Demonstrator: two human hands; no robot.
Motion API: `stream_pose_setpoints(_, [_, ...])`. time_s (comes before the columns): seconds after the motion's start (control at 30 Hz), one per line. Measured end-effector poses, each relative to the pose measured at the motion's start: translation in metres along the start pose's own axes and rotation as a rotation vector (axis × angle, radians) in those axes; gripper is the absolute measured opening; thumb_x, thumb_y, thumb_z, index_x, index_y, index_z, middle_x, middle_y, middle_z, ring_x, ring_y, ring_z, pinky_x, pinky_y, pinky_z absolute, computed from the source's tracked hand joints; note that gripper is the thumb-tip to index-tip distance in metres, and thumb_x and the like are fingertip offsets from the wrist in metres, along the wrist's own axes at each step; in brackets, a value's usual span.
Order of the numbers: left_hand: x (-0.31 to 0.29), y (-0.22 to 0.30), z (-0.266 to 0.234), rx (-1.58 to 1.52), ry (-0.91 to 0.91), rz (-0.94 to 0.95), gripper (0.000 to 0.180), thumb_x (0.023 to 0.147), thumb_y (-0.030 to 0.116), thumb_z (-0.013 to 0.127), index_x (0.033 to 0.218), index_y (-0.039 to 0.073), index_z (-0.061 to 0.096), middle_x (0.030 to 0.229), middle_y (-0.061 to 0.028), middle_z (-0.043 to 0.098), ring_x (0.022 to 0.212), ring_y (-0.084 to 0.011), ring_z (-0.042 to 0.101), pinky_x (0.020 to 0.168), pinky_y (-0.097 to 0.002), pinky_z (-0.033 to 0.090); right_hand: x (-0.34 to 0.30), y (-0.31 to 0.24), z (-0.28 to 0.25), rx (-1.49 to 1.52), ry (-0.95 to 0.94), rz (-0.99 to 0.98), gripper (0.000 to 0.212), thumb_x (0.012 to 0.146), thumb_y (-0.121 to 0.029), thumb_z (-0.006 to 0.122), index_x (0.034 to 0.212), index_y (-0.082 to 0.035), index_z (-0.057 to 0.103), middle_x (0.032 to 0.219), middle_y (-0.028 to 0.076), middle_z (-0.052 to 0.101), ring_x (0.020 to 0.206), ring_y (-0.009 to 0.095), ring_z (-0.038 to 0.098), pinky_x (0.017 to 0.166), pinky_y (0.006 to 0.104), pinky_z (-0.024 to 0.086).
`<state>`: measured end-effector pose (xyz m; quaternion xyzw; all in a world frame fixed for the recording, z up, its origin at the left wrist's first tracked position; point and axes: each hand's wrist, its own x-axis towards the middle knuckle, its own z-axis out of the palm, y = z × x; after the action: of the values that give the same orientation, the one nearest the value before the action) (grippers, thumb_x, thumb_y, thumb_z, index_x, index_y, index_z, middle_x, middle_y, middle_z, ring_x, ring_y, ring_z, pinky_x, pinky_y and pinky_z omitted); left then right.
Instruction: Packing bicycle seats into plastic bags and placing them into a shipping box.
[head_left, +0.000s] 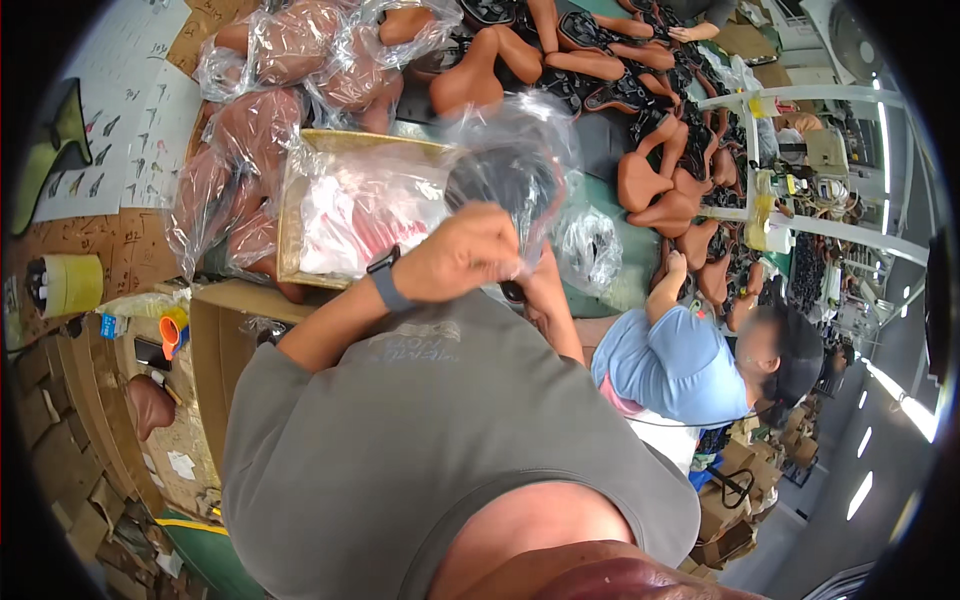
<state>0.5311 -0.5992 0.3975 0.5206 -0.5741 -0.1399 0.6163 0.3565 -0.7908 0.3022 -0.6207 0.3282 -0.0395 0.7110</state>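
In front of my chest a bicycle saddle (495,180), its black underside up with a brown edge, sits in a clear plastic bag (545,125). My left hand (470,255), with a dark watch at the wrist, is closed, its fingers slightly blurred at the near end of the bag. Just right of it my right hand (545,295) wraps round the saddle's near end, partly hidden behind my left hand and shirt. Left of the saddle is an open cardboard box (290,225) holding a pile of clear bags with red print (375,215).
Bagged brown saddles (265,130) are heaped left of the box. Unbagged saddles (650,185) cover the bench at the far right. A crumpled bag (588,247) lies beside my right hand. A co-worker in a blue shirt (665,365) sits at the right; another person's hand (695,32) shows at the back.
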Motion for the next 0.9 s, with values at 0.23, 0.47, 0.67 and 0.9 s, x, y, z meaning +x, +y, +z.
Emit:
stream_pose_setpoints(0.23, [0.018,-0.099,-0.007,-0.258,0.464,-0.477,0.068,0.086,0.035,0.097,0.133,-0.005,0.070,0.131,-0.0153,0.073,0.119,-0.0168,0.067,0.102,-0.0367,0.054,0.091,-0.048,-0.015,-0.164,-0.339,-0.386,0.083,0.094,-0.008,0.084,0.163,-0.005,0.037,0.138,0.012,0.067,0.112,0.020,0.071,0.087,0.0354,0.063])
stream_pose_setpoints(0.47, [0.076,-0.185,-0.212,-0.834,1.043,-0.818,0.042,0.105,0.033,0.074,0.138,0.008,0.066,0.108,-0.0095,0.074,0.085,-0.0174,0.069,0.070,-0.0276,0.060,0.287,0.010,-0.083,0.140,0.239,0.239,0.082,0.105,-0.036,0.075,0.167,-0.003,0.031,0.142,0.026,0.059,0.109,0.039,0.076,0.081,0.0457,0.069])
stream_pose_setpoints(0.67, [0.055,-0.217,-0.213,-0.425,1.202,-0.472,0.026,0.109,0.013,0.068,0.132,0.001,0.063,0.100,-0.0061,0.072,0.073,-0.0097,0.059,0.059,-0.0225,0.044,0.348,0.090,-0.113,0.680,0.077,0.489,0.080,0.104,-0.074,0.059,0.142,-0.003,0.052,0.126,0.024,0.065,0.090,0.039,0.075,0.072,0.0451,0.067])
stream_pose_setpoints(0.9, [-0.068,-0.220,0.006,0.228,0.533,-0.884,0.011,0.104,0.018,0.071,0.108,0.010,0.078,0.082,-0.0077,0.075,0.072,-0.0195,0.071,0.066,-0.0349,0.054,0.235,0.087,-0.119,0.604,0.126,0.193,0.084,0.105,-0.084,0.041,0.127,-0.006,0.064,0.118,0.017,0.070,0.094,0.030,0.070,0.090,0.0488,0.060])
